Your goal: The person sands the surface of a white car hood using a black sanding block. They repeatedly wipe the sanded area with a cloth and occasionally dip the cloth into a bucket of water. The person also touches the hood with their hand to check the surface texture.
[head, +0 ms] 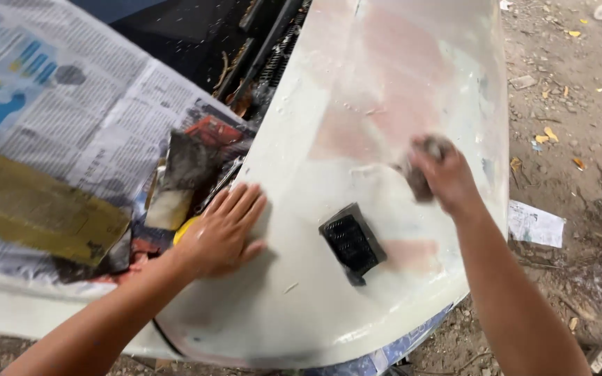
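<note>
Two hands work on one large curved white panel (301, 306), a primed vehicle body part whose surface shows pinkish patches of filler in the upper and middle areas. The left hand (223, 233) lies open and flat on the panel near its left edge, fingers spread and pointing up and to the right, palm pressed against the surface. The right hand (447, 174) is closed around a small grey sanding pad (423, 170), which is pressed against the panel near the right side; the pad and the hand appear blurred. A black ribbed sanding block (351, 240) lies loose on the panel between the two hands, touching neither.

To the left of the panel, sheets of newspaper (71, 104) cover an adjacent surface, and a strip of brownish-yellow masking tape (36, 209) runs across the sheets. Between the newspaper and the panel edge lies a worn scrap of abrasive sheet (179, 181), dark at the top and pale at the bottom. A small yellow object (184, 228) sits just beside the left hand, partly hidden by it; its kind cannot be told. Bare dirt ground (573, 118) with dry leaves and a scrap of paper (536, 224) lies to the right of the panel.
</note>
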